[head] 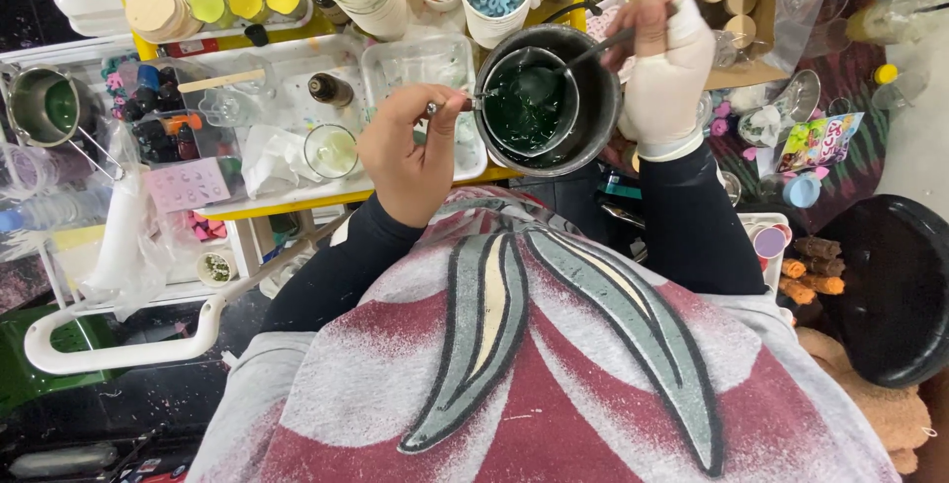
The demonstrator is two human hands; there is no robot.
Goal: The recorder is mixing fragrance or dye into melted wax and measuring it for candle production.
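Hands (410, 152) (667, 68) steady pitcher (529, 102) brimming with glossy dark-green liquid.

Bright even light, sharp, edges distorted

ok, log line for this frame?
left hand: grips pitcher handle | right hand: gloved, holds spoon in green liquid | pitcher inside pot

Left hand (410, 152) steadies pitcher (529, 102); right hand (667, 68) stirs.
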